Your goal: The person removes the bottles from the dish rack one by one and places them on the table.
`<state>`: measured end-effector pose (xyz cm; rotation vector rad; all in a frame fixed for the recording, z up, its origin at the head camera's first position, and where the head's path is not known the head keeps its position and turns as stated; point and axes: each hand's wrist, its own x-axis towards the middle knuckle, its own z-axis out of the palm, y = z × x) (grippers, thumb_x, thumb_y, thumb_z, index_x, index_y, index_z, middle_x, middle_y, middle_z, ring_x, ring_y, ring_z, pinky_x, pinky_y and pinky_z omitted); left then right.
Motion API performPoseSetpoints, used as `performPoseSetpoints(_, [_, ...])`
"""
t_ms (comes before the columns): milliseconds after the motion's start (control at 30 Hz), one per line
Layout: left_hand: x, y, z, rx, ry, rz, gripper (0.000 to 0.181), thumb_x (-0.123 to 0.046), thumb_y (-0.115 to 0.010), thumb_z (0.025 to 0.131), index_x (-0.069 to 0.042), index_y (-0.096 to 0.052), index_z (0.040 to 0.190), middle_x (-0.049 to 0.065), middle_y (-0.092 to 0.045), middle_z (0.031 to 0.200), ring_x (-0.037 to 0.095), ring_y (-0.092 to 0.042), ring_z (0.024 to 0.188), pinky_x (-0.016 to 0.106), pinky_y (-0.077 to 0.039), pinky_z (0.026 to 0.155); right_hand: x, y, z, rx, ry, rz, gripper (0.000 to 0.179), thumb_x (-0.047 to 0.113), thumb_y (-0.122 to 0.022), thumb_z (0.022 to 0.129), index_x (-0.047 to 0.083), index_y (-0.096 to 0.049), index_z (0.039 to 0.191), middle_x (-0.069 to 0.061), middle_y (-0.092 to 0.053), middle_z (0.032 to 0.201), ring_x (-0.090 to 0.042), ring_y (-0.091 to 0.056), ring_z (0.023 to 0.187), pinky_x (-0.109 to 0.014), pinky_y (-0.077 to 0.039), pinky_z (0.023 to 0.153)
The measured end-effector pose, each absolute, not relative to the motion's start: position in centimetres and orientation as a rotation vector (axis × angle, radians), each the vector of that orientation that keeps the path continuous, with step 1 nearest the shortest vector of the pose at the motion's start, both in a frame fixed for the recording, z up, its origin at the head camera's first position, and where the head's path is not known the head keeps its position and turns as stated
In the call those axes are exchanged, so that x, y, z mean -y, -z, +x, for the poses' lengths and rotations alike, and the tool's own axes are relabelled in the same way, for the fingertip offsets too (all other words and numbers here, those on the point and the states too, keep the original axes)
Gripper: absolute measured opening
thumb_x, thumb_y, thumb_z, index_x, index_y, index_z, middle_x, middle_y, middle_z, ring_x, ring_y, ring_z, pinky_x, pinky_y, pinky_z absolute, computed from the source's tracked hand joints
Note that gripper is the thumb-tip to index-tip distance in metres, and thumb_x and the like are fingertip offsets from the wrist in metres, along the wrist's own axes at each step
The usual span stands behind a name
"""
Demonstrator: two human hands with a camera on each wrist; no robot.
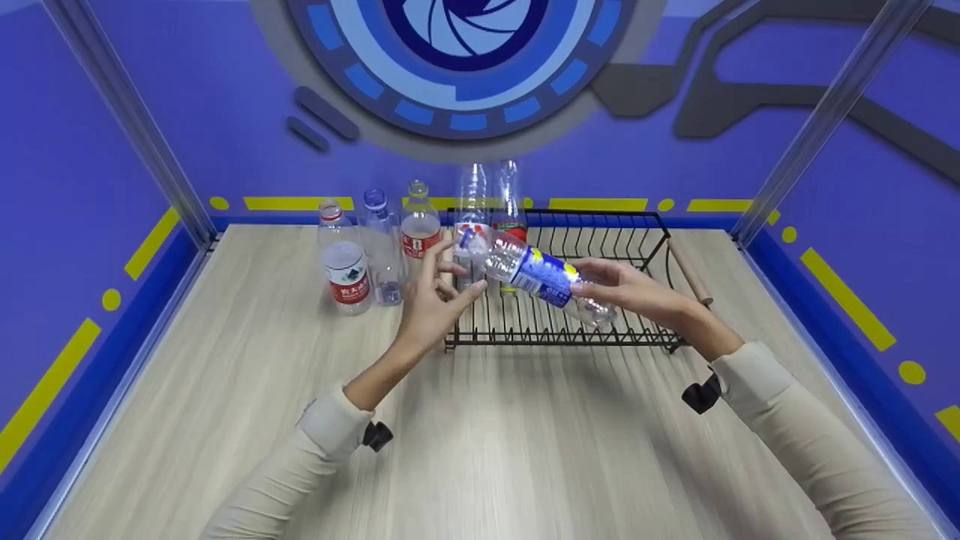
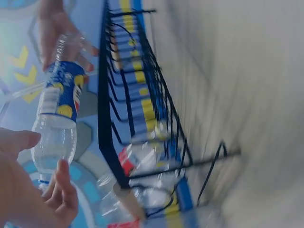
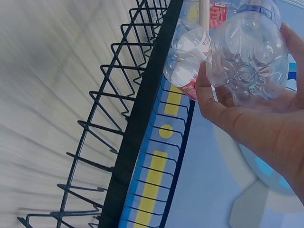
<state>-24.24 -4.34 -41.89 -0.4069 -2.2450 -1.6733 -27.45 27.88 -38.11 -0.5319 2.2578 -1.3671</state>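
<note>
My right hand (image 1: 626, 289) grips a clear plastic bottle with a blue label (image 1: 551, 276), thumb on one side and fingers on the other. The bottle is tilted over a black wire rack (image 1: 555, 343), its neck toward the left and its base toward the right. In the right wrist view the bottle's ribbed base (image 3: 244, 71) faces the camera. My left hand (image 1: 433, 304) is close by the neck end, with thumb and fingers spread apart. In the left wrist view its thumb (image 2: 23, 141) overlaps the bottle's shoulder, and its other fingers are bent near the neck.
Two clear bottles stand in the rack's left part, one with a red-and-white label (image 1: 474, 195), one with a red-and-green label (image 1: 510, 191). Left of the rack are a red-labelled bottle (image 1: 346, 274), a clear bottle (image 1: 386, 259) and another red-labelled bottle (image 1: 420, 225). A wooden handle (image 1: 688, 271) flanks the rack.
</note>
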Motion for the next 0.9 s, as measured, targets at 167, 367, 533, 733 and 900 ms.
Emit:
performPoseSetpoints(167, [4.1, 42.1, -24.4, 2.155, 2.280, -0.324, 0.082, -0.016, -0.075, 0.092, -0.016, -0.028, 0.159, 0.017, -0.059, 0.137, 0.012, -0.066, 0.092, 0.029, -0.058, 0.080, -27.3, 38.2, -27.4, -2.231, 1.406, -0.527, 0.062, 0.032, -0.062, 0.102, 0.010, -0.038, 0.156, -0.018, -0.056, 0.145, -0.031, -0.061, 0.124, -0.043, -0.054, 0.101])
performPoseSetpoints(367, [3.5, 42.0, -24.3, 2.055, 2.564, -0.381, 0.092, -0.012, -0.073, 0.092, -0.027, -0.016, 0.163, 0.017, -0.050, 0.148, 0.021, -0.065, 0.114, 0.041, -0.055, 0.102, -26.5, 38.5, -27.1, -2.199, 1.437, -0.534, 0.060, 0.030, -0.062, 0.102, 0.010, -0.040, 0.154, -0.018, -0.057, 0.140, -0.033, -0.061, 0.121, -0.046, -0.056, 0.096])
performPoseSetpoints(533, [2.8, 42.0, -24.3, 1.964, 2.649, -0.373, 0.099, -0.008, -0.074, 0.090, -0.034, -0.011, 0.162, 0.020, -0.042, 0.152, 0.031, -0.058, 0.127, 0.043, -0.053, 0.106, -26.0, 39.0, -26.9, -2.188, 1.447, -0.534, 0.060, 0.029, -0.062, 0.102, 0.008, -0.039, 0.153, -0.018, -0.059, 0.136, -0.029, -0.063, 0.118, -0.050, -0.053, 0.102])
performPoseSetpoints(733, [2.0, 41.8, -24.4, 1.857, 2.680, -0.346, 0.101, -0.005, -0.072, 0.092, -0.034, -0.007, 0.163, 0.024, -0.039, 0.154, 0.037, -0.055, 0.133, 0.044, -0.052, 0.107, -25.2, 39.4, -26.6, -2.172, 1.440, -0.558, 0.062, 0.029, -0.064, 0.101, 0.007, -0.038, 0.153, -0.020, -0.056, 0.142, -0.031, -0.060, 0.127, -0.054, -0.047, 0.110])
performPoseSetpoints(900, [1.8, 41.8, -24.5, 1.772, 2.688, -0.359, 0.089, -0.002, -0.064, 0.097, -0.027, -0.008, 0.162, 0.023, -0.042, 0.155, 0.037, -0.057, 0.133, 0.046, -0.053, 0.106, -24.8, 39.5, -26.4, -2.174, 1.412, -0.587, 0.066, 0.030, -0.064, 0.101, 0.006, -0.034, 0.155, -0.021, -0.051, 0.150, -0.037, -0.051, 0.139, -0.052, -0.044, 0.114])
